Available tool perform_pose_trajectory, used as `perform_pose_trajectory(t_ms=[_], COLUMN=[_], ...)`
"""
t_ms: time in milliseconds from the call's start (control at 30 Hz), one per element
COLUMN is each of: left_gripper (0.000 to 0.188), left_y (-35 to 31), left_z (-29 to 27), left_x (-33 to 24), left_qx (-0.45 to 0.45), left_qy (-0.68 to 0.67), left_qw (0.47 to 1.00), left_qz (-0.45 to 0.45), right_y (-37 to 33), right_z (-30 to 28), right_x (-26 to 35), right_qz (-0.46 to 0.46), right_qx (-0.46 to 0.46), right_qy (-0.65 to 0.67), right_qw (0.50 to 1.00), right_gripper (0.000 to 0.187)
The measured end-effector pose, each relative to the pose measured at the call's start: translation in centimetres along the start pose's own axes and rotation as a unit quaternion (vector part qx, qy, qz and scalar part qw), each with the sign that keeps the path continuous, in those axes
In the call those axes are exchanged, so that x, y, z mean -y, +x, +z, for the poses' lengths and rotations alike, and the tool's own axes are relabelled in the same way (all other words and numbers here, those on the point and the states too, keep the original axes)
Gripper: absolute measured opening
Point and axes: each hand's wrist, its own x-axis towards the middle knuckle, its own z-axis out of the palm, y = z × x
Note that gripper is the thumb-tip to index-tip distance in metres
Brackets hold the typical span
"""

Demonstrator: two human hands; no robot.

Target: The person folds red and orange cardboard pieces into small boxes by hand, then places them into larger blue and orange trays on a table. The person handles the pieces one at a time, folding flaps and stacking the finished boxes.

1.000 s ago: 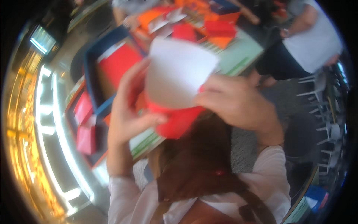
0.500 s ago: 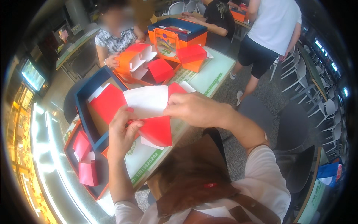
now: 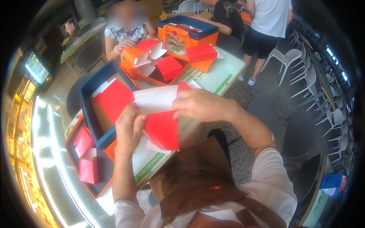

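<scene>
Over the near table edge I hold a partly folded red paper box (image 3: pixel 162 129) with a white inside. My left hand (image 3: pixel 129 125) is closed on its left edge, thumb pressed against the fingers. My right hand (image 3: pixel 199 105) pinches its upper right side, where white and red flaps stick out. To the left of the paper box stands a dark blue box (image 3: pixel 86 114) with a red carton piece (image 3: pixel 116 98) in it. Below that, a shallow tray (image 3: pixel 73 167) with a dark inside holds small red boxes (image 3: pixel 89 171).
Across the table (image 3: pixel 232 64), a person (image 3: pixel 127 32) touches orange and red boxes (image 3: pixel 136 57). A large orange and blue box (image 3: pixel 207 38) stands behind more red boxes (image 3: pixel 169 68). Farther off are two other people, and white chairs (image 3: pixel 285 57) line the right.
My view has shifted slightly, so the table scene sits a little to the right. Both hands keep their grip on the red paper box. The standing person has moved farther away.
</scene>
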Motion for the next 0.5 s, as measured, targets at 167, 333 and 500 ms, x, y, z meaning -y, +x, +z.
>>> perform_pose_trajectory(t_ms=[167,333,500], left_gripper=[0.042,0.043,0.044], left_y=[-0.02,0.19,-0.02], left_z=[-0.12,0.01,0.02], left_x=[0.46,0.21,0.68], left_qx=[-0.012,-0.019,-0.023], left_qy=[0.004,-0.003,0.007], left_qw=[1.000,1.000,1.000], left_qz=[-0.012,-0.008,-0.008], right_y=[0.96,1.11,0.99], right_z=[0.36,0.67,0.65], right_x=[-0.38,-0.74,-0.45], right_qz=[0.018,0.029,0.025], right_qx=[0.003,0.017,0.017], right_qy=[0.035,0.076,0.080], right_qw=[0.999,0.997,0.996], right_gripper=[0.029,0.027,0.026])
